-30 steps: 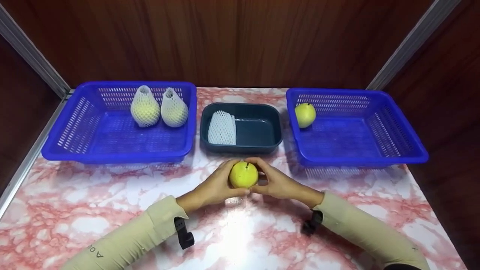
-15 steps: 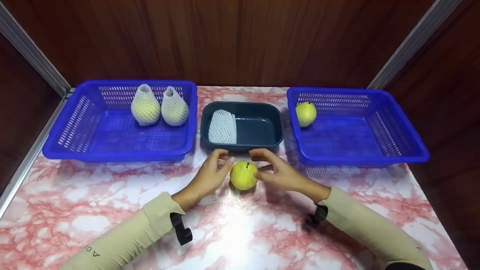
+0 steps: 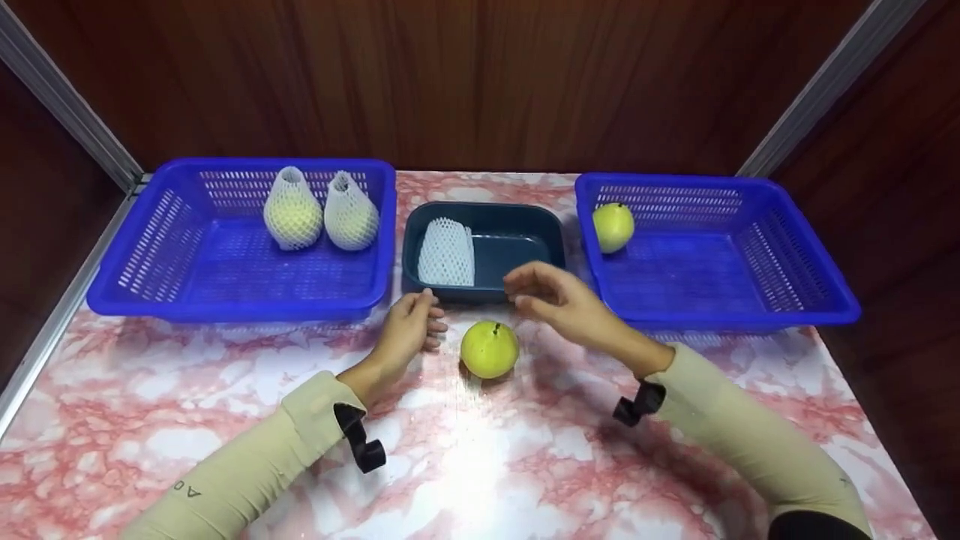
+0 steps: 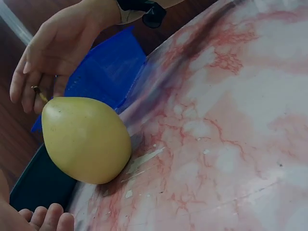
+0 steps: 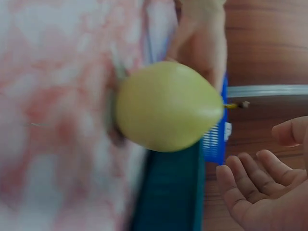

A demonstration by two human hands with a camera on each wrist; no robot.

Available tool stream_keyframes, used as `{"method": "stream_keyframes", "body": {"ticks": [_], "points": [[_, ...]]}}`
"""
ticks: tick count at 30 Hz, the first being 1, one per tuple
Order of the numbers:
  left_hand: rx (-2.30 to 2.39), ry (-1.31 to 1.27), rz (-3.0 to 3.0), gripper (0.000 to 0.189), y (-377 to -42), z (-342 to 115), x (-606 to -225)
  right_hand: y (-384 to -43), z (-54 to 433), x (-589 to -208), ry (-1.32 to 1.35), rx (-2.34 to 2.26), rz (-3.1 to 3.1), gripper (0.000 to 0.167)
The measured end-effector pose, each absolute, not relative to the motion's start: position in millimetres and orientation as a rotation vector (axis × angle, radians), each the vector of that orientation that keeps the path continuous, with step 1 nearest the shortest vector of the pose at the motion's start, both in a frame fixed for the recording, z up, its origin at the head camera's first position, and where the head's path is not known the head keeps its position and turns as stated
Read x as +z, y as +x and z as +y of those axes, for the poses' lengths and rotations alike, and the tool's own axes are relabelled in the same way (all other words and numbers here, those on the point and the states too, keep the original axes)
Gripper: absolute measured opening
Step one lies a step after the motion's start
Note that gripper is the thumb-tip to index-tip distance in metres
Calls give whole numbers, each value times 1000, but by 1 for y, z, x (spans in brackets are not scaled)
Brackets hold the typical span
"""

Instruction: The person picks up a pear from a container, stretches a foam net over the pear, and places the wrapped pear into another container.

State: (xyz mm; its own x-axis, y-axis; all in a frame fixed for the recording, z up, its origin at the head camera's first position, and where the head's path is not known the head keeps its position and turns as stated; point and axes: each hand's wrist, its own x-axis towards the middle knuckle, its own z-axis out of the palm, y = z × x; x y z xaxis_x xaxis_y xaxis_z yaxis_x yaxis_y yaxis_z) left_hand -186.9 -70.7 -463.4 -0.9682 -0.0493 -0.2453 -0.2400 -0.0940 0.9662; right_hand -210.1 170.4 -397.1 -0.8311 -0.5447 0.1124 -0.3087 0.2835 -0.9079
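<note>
Left hand point(image 3: 409, 328) and right hand point(image 3: 566, 306), each grip relaxed and holding nothing, flank the pear point(image 3: 489, 351); the step seems fetching the net point(image 3: 446, 255) beyond it, needing a pinch.

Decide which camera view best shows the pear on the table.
The left wrist view: the pear looks large, whole and fairly sharp, stem included. The right wrist view shows it large but blurrier; the head view shows it whole but small, from above.
</note>
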Motion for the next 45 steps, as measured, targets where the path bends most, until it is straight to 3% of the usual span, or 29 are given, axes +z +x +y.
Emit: {"method": "stream_keyframes", "body": {"ticks": [8, 18, 25, 33, 45], "points": [[2296, -339, 1973, 35, -192, -69, -467, -234, 154, -366, -689, -1409, 2413, 22], [2385, -395, 1993, 32, -196, -67, -468, -270, 130, -340, -547, -1041, 2490, 29], [2404, -390, 1979, 23, -198, -66, -468, -292, 121, -344, -438, -859, 2450, 39], [2428, -440, 1960, 27, -201, -67, -466, -305, 109, -340, -365, -695, 2380, 44], [2422, -420, 1970, 24, -201, -67, -468, -313, 83, -374, -301, -562, 2339, 46]]}}
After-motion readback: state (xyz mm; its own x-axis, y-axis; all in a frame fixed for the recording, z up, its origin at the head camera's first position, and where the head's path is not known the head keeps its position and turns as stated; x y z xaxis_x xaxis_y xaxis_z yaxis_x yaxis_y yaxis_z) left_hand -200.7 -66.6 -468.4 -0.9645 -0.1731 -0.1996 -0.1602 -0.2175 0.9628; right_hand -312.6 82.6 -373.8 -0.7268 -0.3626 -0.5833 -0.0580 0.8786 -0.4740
